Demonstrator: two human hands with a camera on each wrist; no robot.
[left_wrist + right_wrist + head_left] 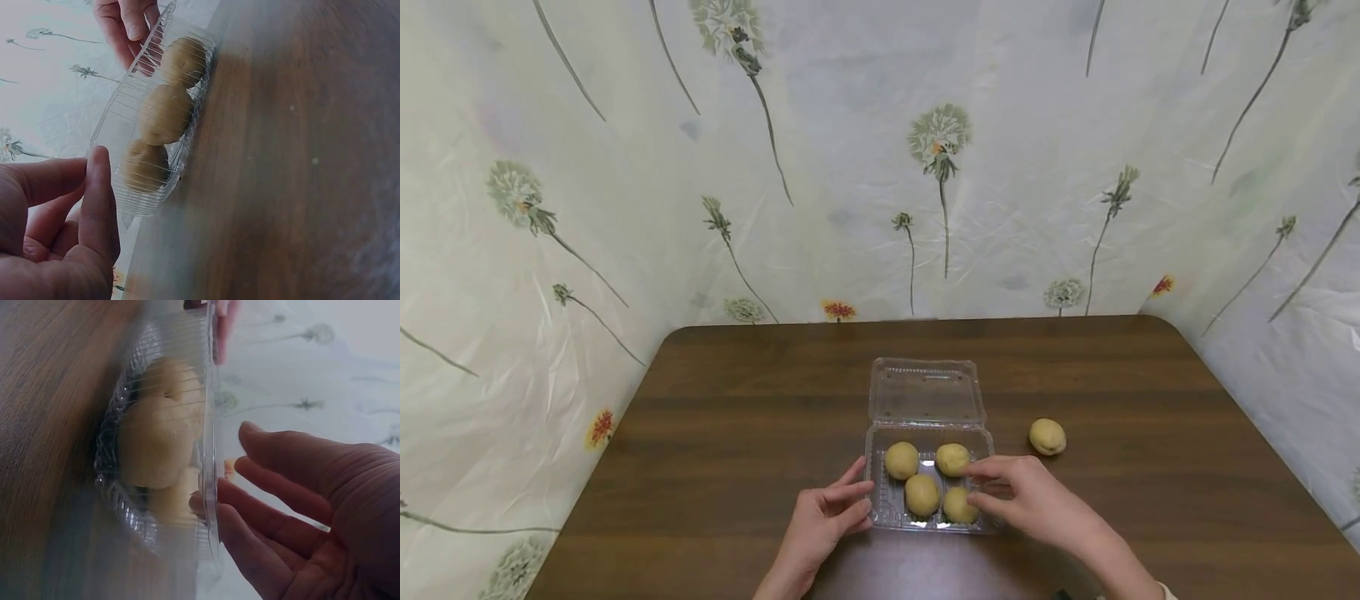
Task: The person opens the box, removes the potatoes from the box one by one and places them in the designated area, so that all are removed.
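On the surface (737,433), packing seems underway: left hand (823,521) touches clear box (889,506), grip unclear; right hand (1026,497), fingers loose; potato (1047,437) right of box likely needs fetching.

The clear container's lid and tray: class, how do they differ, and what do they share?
The tray holds four potatoes; the lid holds none. The tray is nearer the person, while the lid lies opened back beyond it. The left hand and right hand are at the tray; neither touches the lid. Both parts are see-through and meet along one edge.
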